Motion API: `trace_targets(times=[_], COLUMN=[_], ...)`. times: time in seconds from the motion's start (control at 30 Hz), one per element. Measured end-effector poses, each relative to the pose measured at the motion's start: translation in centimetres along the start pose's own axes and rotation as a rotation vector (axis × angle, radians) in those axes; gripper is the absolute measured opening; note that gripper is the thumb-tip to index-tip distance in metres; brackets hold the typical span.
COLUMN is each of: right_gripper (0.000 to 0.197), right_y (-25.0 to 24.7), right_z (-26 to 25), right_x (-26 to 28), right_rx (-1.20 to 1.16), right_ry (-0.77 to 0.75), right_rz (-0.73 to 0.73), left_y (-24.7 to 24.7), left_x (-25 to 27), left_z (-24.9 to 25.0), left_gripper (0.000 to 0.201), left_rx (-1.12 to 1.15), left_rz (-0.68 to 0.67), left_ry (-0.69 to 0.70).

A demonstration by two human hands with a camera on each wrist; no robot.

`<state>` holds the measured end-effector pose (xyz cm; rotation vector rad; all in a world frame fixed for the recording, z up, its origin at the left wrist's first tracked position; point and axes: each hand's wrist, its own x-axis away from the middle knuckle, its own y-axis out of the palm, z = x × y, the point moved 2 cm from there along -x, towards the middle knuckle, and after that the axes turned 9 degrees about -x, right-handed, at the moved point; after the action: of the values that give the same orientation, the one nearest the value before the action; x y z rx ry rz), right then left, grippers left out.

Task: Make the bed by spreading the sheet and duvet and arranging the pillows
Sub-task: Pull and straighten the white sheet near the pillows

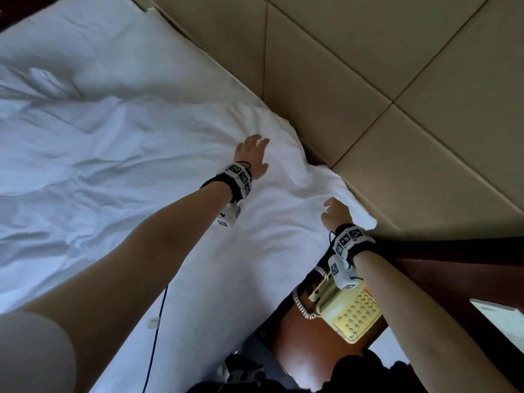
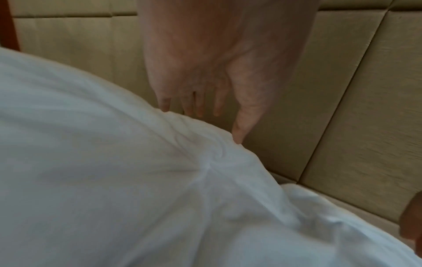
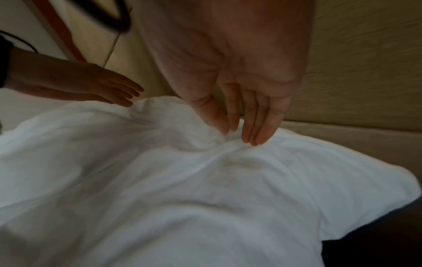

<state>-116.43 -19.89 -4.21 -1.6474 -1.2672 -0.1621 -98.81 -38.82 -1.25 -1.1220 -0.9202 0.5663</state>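
Note:
The white duvet (image 1: 136, 171) lies crumpled across the bed, its top corner bunched against the headboard. My left hand (image 1: 252, 151) lies flat on that bunched edge with straight, spread fingers (image 2: 198, 106). My right hand (image 1: 336, 212) hovers at the duvet's near corner by the bed's side. In the right wrist view its loosely bent fingers (image 3: 251, 133) touch a ridge of the duvet (image 3: 205, 198) without gripping it. The left hand (image 3: 109, 92) shows there too, flat on the fabric. Beyond the duvet the white sheet (image 1: 99, 43) lies bare. No pillow is in view.
A beige padded headboard (image 1: 368, 80) runs along the bed's far edge. Beside the bed stands a wooden nightstand (image 1: 306, 350) with a cream corded telephone (image 1: 351, 310) on it. A blue cable (image 1: 156, 336) hangs over the duvet near me.

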Motion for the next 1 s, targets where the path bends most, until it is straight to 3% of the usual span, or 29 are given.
trace_targets(times=[0.2,0.47,0.8,1.0], right_gripper=[0.037,0.040,0.063,0.072], right_y=[4.9,11.4,15.2,15.7], right_z=[-3.1,-11.2,-28.3,-36.5], right_x=[1.3,2.8,1.2,-1.6], right_rx=[0.126,0.297,0.365,0.345], right_ry=[-0.073,-0.272,-0.604,-0.682], right_rz=[-0.162,-0.269,-0.087,-0.034], left_y=[3.1,3.3,-3.4,-5.2], left_x=[7.6,18.2,21.4,20.2], left_z=[-6.6,-17.7,-30.1,-33.9], left_gripper=[0.065,0.056,0.053,0.053], left_rx=[0.129,0.250,0.331,0.378], left_rz=[-0.041,0.100,0.298,0.321], left_ry=[-0.109,-0.390,-0.619,-0.617])
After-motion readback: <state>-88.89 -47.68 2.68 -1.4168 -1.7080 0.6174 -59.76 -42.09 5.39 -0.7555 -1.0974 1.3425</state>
